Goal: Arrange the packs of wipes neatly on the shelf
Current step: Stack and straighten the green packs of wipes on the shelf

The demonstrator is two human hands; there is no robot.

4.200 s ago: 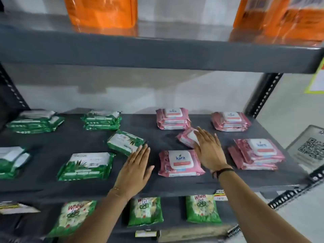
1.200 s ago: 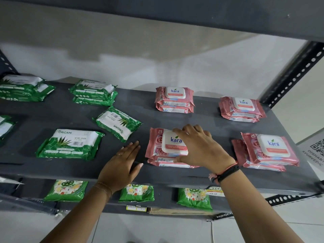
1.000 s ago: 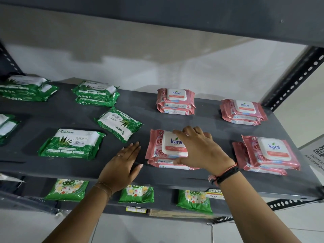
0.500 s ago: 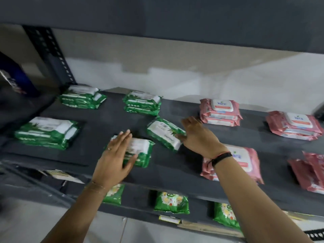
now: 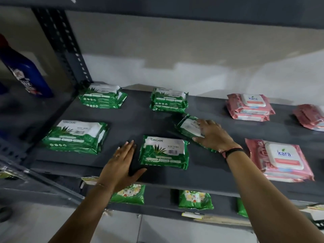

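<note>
Green Origami wipe packs lie on the dark grey shelf (image 5: 133, 120): stacks at the back left (image 5: 103, 97), back middle (image 5: 169, 100) and front left (image 5: 75, 135), and a front pack (image 5: 164, 151). My left hand (image 5: 121, 163) rests flat and open just left of that front pack, thumb near its lower corner. My right hand (image 5: 213, 135) grips a tilted green pack (image 5: 187, 126), fingers on top and thumb at its near edge. Pink Kara packs sit to the right: back stack (image 5: 250, 107), far right stack (image 5: 310, 116), front stack (image 5: 280, 160).
A perforated upright post (image 5: 64, 50) bounds the shelf on the left, with a blue bottle (image 5: 26, 76) beyond it. The shelf above (image 5: 175, 7) hangs low overhead. Green packets (image 5: 195, 199) lie on the lower shelf.
My left hand slid off the front green pack to its left side. My right hand closed over the tilted green pack. The view shifted further left.
</note>
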